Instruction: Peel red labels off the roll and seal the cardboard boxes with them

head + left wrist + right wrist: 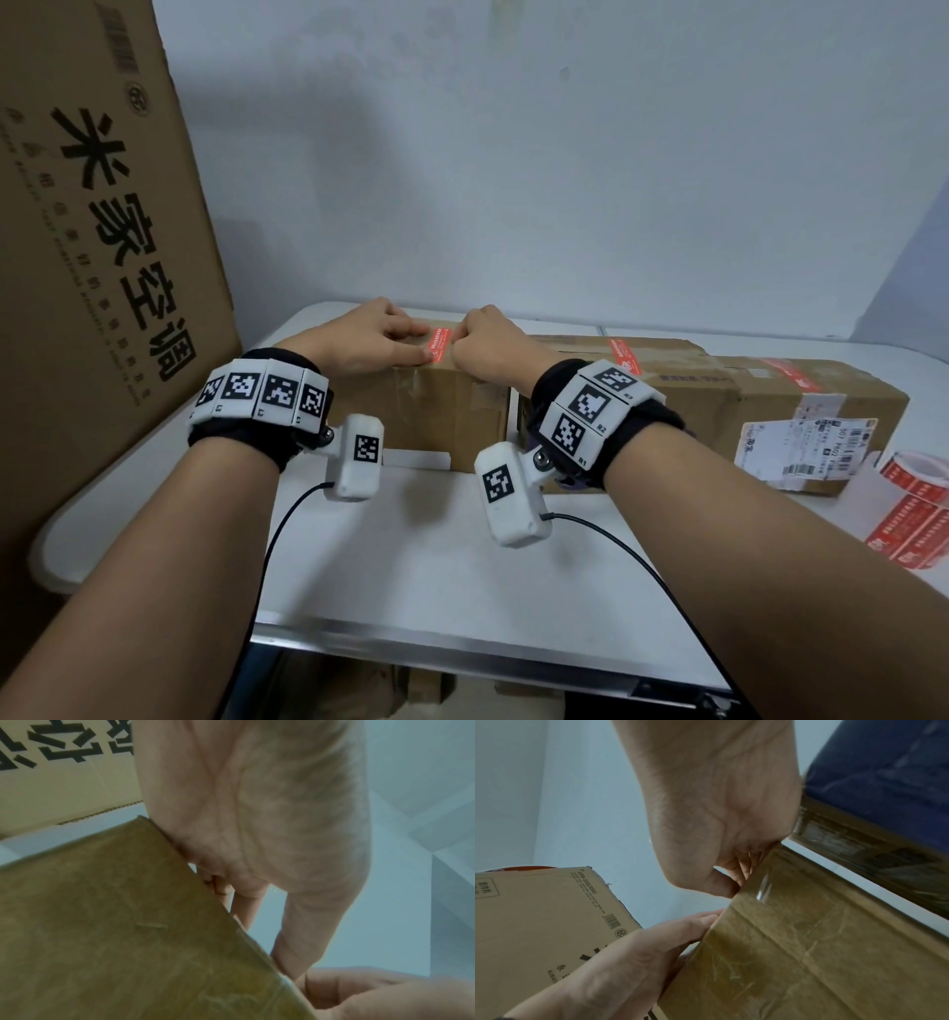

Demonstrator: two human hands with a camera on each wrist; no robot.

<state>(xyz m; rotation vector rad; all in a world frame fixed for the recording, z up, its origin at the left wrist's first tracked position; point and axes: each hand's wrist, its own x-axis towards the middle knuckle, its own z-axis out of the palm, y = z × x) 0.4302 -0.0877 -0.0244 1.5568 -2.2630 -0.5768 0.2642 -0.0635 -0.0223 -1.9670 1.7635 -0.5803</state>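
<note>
A red label (pixel 439 344) lies across the top of the left cardboard box (pixel 447 411), running to its front edge. My left hand (pixel 395 339) rests on the box top left of the label, fingers fairly straight, thumb tip touching the label's lower edge. My right hand (pixel 477 336) sits against the label's right side with curled fingers; nothing shows inside them. In the left wrist view the left hand (pixel 257 821) lies over the box edge (pixel 115 933). The right wrist view shows the right hand (pixel 718 801) curled at the box's top edge (pixel 795 953).
A second taped box (pixel 719 406) with a red label (pixel 621 354) stands right of the first. The roll of red labels (pixel 919 493) lies at the table's right edge. A tall printed carton (pixel 92 231) stands at the left. The white table (pixel 436 555) runs toward me.
</note>
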